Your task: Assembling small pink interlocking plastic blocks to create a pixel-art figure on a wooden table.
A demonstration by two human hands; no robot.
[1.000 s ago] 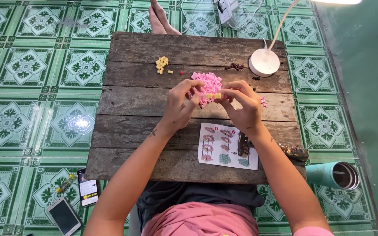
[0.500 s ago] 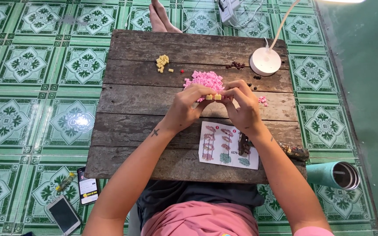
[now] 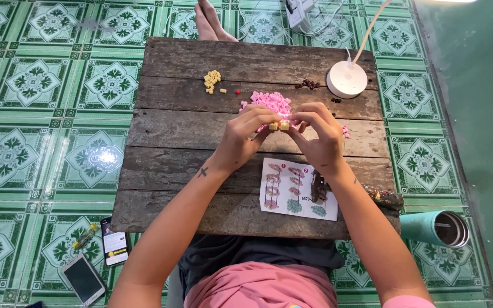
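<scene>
While as before, both hands [image 3: 283,134] on yellow bricks [image 3: 278,125].

Beyond the weathered grey-brown wooden table [image 3: 201,131] lie green floral-patterned floor tiles [image 3: 35,165]; on it, pink bricks [image 3: 272,102], yellow bricks [image 3: 212,81].

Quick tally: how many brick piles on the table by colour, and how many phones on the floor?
Pink pile: 1
Yellow pile: 1
Dark pile: 1
Phones: 2
Total: 5
Hands hold small yellow bricks.
</scene>
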